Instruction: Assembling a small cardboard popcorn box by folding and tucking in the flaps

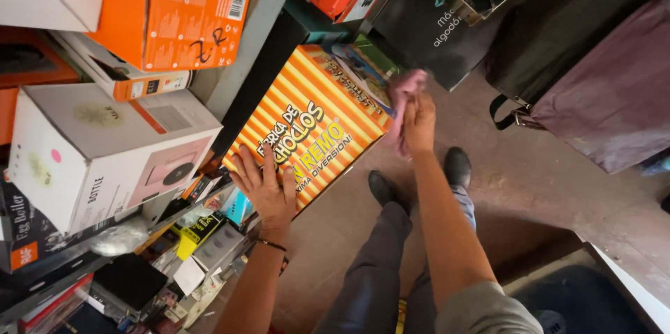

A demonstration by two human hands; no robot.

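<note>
From the head camera, one large orange-and-yellow striped box (307, 131) is standing on the floor against a shelf. The left hand (267, 187) is pressing flat and open on it, while the right hand (419, 123) is gripping one pink cloth (403, 90) at its top edge.

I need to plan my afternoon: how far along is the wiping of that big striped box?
In hand: the left hand steadies the orange-and-yellow striped box, while the right hand presses a pink cloth at its far edge. Which parts are already wiped or still left cannot be told.
</note>
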